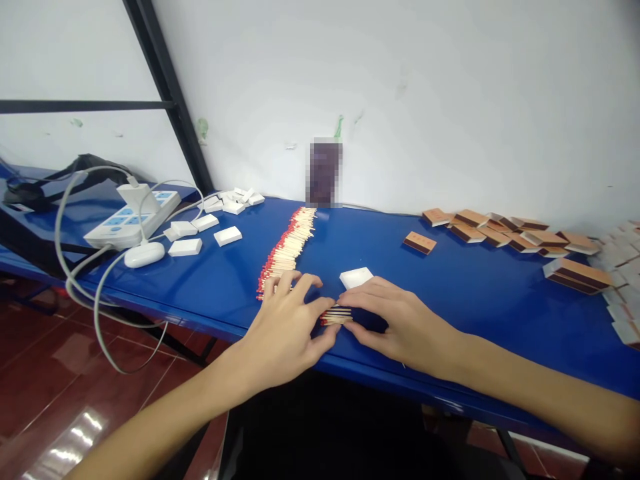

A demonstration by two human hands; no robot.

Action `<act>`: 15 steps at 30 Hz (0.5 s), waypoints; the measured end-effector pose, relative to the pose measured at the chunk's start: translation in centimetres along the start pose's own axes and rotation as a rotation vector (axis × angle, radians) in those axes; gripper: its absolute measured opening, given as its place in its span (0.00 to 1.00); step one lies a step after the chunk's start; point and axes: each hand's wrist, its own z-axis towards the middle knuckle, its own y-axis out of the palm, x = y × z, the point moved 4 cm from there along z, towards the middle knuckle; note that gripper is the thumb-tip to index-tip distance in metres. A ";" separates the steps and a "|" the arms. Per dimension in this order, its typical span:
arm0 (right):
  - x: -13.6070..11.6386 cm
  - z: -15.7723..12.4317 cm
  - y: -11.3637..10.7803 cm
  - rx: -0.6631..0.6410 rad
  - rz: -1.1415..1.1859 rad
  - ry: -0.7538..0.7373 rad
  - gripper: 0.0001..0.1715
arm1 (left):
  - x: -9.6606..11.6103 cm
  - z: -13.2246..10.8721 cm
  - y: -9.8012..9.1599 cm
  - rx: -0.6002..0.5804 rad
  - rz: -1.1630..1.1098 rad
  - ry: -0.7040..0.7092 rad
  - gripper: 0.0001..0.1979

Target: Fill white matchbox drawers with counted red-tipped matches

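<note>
Matchstick work at blue table [475, 293]: left hand [287, 323] and right hand [400, 320] meet over small match bundle [336, 315], fingers of both curled nearly shut and pinching it from either side, close to table's front edge. Risk, as I judge it: uneven squeeze fans sticks, strays roll off edge to floor. Left hand rests at near end of long match row [290, 247]; careless nudge likely scatters it. White tray [356, 277] sits just behind right hand.

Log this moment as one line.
left hand: pinching matchstick bundle | right hand: pinching same bundle | white matchbox tray: behind hands
</note>
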 end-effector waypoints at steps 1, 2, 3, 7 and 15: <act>0.0 0.1 0.0 -0.025 0.002 0.008 0.10 | -0.1 0.3 -0.1 -0.015 -0.013 0.000 0.12; 0.0 0.1 0.0 -0.044 0.004 0.013 0.10 | -0.2 0.6 -0.2 -0.030 -0.022 0.004 0.11; 0.0 0.2 0.0 -0.057 0.006 0.015 0.10 | -0.2 0.9 -0.4 -0.045 -0.026 0.013 0.11; 0.1 0.3 0.1 -0.046 -0.007 0.027 0.08 | 0.0 2.0 -0.7 -0.130 -0.039 0.056 0.10; 0.2 0.0 0.4 0.040 0.014 0.001 0.07 | -0.2 2.6 -0.3 -0.197 -0.025 0.109 0.08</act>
